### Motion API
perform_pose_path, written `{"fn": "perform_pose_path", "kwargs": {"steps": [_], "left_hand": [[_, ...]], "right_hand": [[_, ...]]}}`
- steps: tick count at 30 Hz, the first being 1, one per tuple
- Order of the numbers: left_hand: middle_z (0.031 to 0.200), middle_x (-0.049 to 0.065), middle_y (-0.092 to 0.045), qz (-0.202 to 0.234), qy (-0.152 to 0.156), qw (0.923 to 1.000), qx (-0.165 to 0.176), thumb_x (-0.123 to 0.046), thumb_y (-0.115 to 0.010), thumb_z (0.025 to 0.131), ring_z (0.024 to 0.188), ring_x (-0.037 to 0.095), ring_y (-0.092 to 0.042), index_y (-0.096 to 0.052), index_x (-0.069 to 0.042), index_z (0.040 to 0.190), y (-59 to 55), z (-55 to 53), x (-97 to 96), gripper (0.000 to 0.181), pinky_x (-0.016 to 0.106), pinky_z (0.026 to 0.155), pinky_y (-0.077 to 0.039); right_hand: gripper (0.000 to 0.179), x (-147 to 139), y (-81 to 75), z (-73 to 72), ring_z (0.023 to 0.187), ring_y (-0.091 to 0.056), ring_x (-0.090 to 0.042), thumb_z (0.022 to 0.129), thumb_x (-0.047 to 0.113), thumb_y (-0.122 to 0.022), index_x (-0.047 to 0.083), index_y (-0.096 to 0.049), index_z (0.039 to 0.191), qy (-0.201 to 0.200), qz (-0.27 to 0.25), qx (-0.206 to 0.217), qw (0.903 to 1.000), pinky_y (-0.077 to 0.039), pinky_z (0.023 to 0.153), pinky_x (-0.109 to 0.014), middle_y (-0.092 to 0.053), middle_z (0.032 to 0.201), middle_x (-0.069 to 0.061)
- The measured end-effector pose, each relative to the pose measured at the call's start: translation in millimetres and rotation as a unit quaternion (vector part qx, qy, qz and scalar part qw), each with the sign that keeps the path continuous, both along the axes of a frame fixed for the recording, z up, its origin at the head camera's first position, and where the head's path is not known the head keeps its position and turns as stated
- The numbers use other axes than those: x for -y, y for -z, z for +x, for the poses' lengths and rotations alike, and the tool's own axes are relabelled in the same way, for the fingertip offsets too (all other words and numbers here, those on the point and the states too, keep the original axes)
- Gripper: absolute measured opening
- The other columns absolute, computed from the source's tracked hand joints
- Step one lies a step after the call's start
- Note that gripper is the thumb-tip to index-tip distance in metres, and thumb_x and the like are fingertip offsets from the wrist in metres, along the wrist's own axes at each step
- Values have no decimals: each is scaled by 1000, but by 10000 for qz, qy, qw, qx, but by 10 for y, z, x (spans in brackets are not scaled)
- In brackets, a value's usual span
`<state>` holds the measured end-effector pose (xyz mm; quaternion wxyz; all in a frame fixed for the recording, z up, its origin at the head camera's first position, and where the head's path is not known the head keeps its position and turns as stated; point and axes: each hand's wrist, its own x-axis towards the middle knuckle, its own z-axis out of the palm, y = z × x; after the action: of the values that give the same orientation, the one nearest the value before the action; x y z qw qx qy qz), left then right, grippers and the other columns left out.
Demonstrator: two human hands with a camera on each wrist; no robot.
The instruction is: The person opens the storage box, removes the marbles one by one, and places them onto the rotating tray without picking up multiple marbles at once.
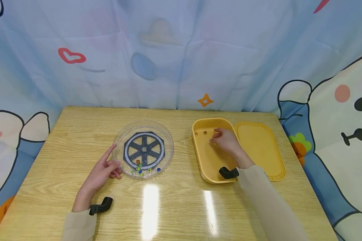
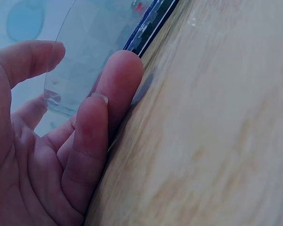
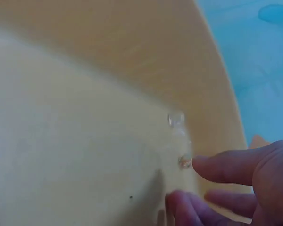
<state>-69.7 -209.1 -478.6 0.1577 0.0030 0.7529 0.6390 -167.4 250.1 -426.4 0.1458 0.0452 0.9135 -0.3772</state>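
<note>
A round clear dish (image 1: 169,147) with a dark spoked wheel pattern (image 1: 144,149) holds several small glass marbles (image 1: 140,172) in green, blue and orange near its front edge. My left hand (image 1: 101,172) holds its left rim, thumb at the edge and index finger extended along the side; the other fingers curl below against the wall. Inside a yellow tub (image 1: 209,160), my right hand (image 1: 226,140) reaches toward the far end with thumb and fingers apart. One small clear marble (image 3: 185,161) lies right at a fingertip, and another marble (image 3: 175,118) sits farther along the wall.
A yellow lid (image 1: 259,150) lies flat against the tub's right side. The wooden table (image 1: 175,207) ends at a patterned curtain (image 1: 181,60) behind. A black wrist camera (image 1: 228,172) overhangs the tub; another black camera (image 1: 101,206) is on the left wrist.
</note>
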Motion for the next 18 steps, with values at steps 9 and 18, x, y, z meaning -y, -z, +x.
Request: {"fn": "perform_pose_path", "kwargs": {"steps": [9, 18], "left_hand": [[86, 19, -66, -12, -3, 10000, 18, -17, -53, 105, 70, 26, -69, -14, -29, 161, 1, 1, -1, 70, 31, 66, -54], [86, 19, -66, -34, -27, 10000, 22, -17, -54, 104, 70, 26, -70, -15, -29, 161, 1, 2, -1, 70, 31, 66, -54]], "right_hand": [[40, 193, 69, -5, 81, -62, -22, 85, 15, -78, -2, -65, 118, -680, 30, -4, 9977, -48, 75, -32, -67, 92, -10], [22, 315, 110, -32, 75, -60, -19, 85, 10, -74, 3, -71, 106, -960, 326, -103, 9948, -47, 71, -31, -67, 84, -6]]}}
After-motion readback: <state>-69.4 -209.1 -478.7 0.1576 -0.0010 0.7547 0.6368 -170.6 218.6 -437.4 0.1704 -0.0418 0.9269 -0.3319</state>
